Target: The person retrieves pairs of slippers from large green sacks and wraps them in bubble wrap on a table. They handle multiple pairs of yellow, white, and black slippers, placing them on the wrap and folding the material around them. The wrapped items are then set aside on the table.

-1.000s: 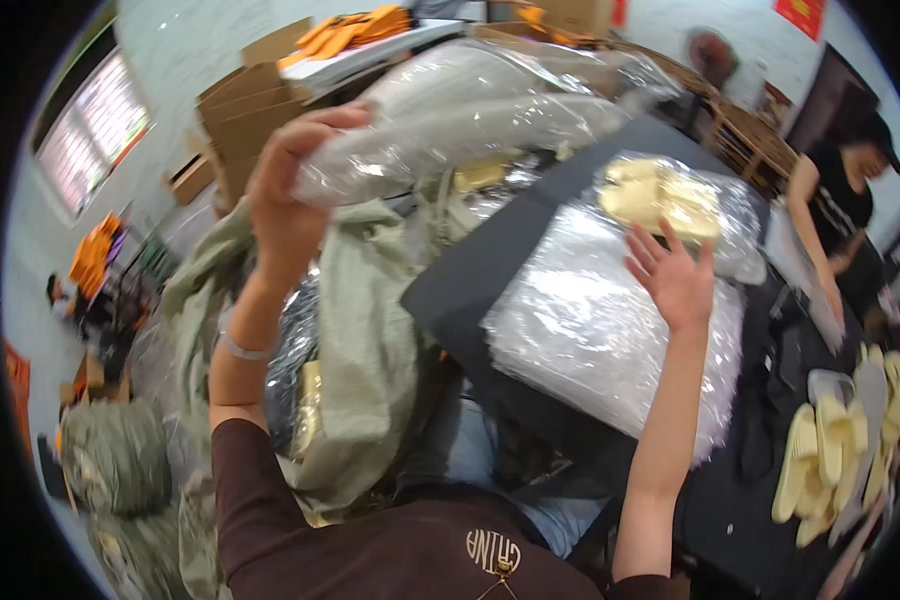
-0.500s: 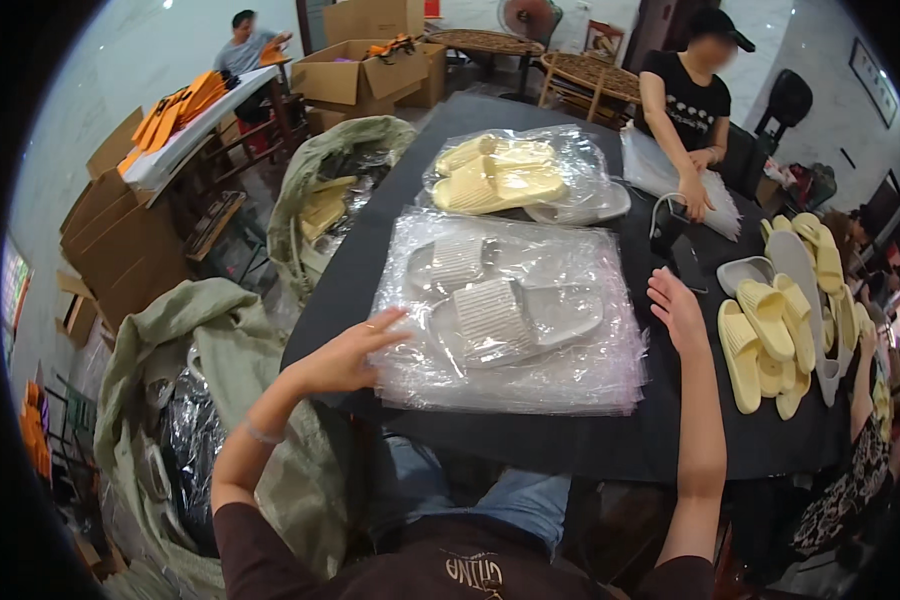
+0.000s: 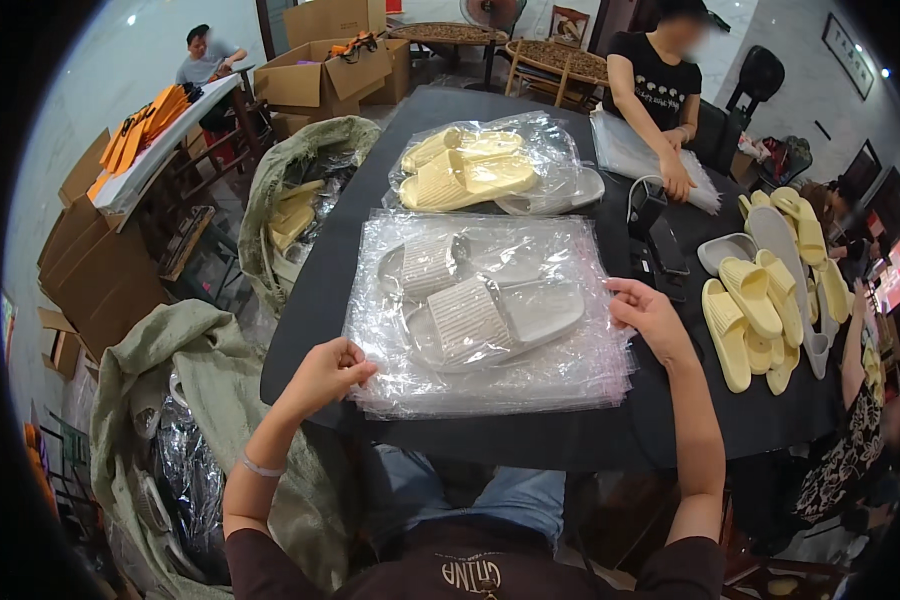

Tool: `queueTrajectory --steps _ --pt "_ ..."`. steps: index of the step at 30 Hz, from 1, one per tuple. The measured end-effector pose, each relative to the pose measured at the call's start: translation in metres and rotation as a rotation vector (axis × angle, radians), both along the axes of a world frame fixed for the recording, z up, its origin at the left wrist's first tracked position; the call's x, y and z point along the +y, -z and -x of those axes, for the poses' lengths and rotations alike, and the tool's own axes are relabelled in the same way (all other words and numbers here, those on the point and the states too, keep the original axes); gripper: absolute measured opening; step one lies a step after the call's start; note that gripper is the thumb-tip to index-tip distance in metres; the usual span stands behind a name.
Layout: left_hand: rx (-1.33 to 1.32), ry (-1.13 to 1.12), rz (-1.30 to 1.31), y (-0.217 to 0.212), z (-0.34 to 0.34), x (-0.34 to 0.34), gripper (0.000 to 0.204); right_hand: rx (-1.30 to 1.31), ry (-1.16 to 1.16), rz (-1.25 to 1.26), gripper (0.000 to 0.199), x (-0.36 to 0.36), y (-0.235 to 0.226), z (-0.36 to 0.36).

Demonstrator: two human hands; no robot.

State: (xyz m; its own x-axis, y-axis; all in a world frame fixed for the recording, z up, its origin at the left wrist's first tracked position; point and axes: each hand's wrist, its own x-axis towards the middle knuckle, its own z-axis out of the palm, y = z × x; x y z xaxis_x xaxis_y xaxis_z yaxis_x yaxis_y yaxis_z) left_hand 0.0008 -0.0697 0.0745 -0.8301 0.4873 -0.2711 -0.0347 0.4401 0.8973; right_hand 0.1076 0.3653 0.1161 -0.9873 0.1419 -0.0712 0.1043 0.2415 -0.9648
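A pair of light grey slippers [image 3: 470, 318] lies inside a clear plastic bag [image 3: 545, 240], on top of a stack of similar flat bags [image 3: 490, 402] at the table's near side. My left hand [image 3: 328, 376] is closed at the bag's lower left edge, thumb and fingers pinching the film. At the right edge, my right hand [image 3: 652, 318] pinches the film between thumb and forefinger. Just beyond the stack, yellow slippers [image 3: 470, 178] in clear film lie beside a wrapped grey slipper [image 3: 560, 193].
Loose yellow slippers [image 3: 750, 300] and grey ones are heaped on the right of the black table [image 3: 315, 290]. Phones or dark devices [image 3: 660, 245] lie near the right hand. Across the table, a person [image 3: 660, 85] leans over more bags [image 3: 660, 160]. Green sacks [image 3: 220, 370] stand at left.
Both hands have closed from spread fingers onto the bag's edges, the left moving down and left. The view has shifted slightly, so the table appears further left.
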Motion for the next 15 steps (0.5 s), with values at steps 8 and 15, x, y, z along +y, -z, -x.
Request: queueTrajectory --steps 8,15 --pt "0.462 -0.057 0.231 0.008 0.018 -0.004 0.027 -0.306 -0.235 -0.154 0.044 0.034 0.002 0.013" --pt "0.502 -0.350 0.366 0.049 0.160 0.026 0.044 -0.480 -0.030 0.217 0.073 0.040 0.032 0.124"
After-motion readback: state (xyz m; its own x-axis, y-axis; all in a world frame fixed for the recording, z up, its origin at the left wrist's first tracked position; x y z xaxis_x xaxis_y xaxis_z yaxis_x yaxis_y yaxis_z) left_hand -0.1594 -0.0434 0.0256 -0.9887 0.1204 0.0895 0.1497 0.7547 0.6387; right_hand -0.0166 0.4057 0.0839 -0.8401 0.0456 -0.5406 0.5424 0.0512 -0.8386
